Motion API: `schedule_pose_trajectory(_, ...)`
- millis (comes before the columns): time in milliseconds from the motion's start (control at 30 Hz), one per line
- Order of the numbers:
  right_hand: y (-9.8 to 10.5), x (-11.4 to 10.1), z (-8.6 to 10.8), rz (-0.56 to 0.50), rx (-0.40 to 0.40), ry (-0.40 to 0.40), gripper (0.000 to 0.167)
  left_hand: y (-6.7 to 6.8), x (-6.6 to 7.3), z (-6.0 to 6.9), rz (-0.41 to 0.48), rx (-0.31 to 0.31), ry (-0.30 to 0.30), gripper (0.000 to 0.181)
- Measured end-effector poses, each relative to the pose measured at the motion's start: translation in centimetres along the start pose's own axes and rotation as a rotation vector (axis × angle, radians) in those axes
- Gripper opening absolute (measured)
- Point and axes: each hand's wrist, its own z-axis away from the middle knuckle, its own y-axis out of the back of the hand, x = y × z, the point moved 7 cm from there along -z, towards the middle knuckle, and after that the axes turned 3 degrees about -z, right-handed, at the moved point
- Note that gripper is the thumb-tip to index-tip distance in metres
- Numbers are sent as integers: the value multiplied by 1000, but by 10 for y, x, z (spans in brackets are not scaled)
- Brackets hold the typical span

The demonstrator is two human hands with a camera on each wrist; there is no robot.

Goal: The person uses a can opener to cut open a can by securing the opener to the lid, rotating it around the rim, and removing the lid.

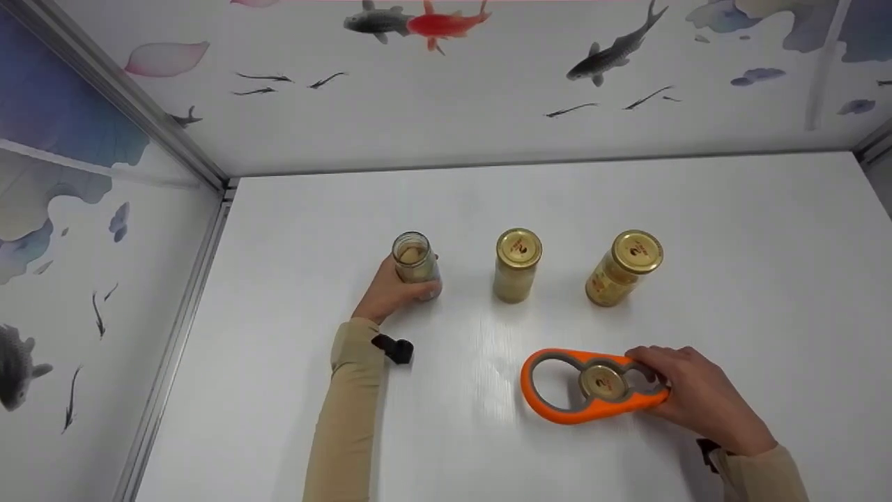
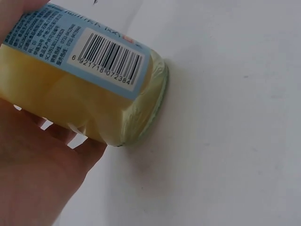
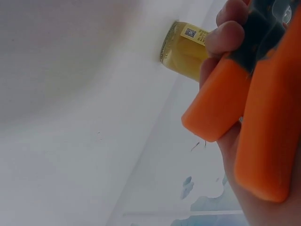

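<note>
The left hand [image 1: 394,291] grips an open glass jar [image 1: 416,261] with no lid on it. In the left wrist view the fingers wrap that jar [image 2: 80,75], which has a blue label and pale yellow contents. At the front right, the right hand [image 1: 700,394] holds an orange and grey opener [image 1: 557,417]. A gold lid [image 1: 603,383] sits inside the opener's middle ring. The right wrist view shows the opener's two orange handles [image 3: 270,136] against the right hand [image 3: 228,37].
Two jars with gold lids stand on the white table [image 1: 279,390]: one in the middle [image 1: 516,268], another to its right [image 1: 620,268]. White panels with fish prints [image 1: 453,90] rise at the back and left. A black wrist mount [image 1: 397,348] is by the left sleeve.
</note>
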Motion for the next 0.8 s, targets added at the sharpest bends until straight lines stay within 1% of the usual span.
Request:
schedule_pose_trajectory(133,-1,0,0,7,-15,-1,51,3,-2,-2,1,60,13,81)
schedule_pose_trajectory(267,-1,0,-1,7,-12,-1,50,4,-2,-2,6,89,3,85)
schedule_pose_trajectory(400,-1,0,-2,8,-6,-13,49,5,2,-2,20,73,-41,89)
schedule_pose_trajectory(600,-3,2,-4,-12,-38,-47,48,9,10,0,33,37,-118,97)
schedule_pose_trajectory(733,-5,2,-3,-18,-29,-56,48,15,19,6,46,9,-200,97)
schedule_pose_trajectory(800,-5,2,-3,-20,-11,-47,47,19,22,11,35,19,-217,94)
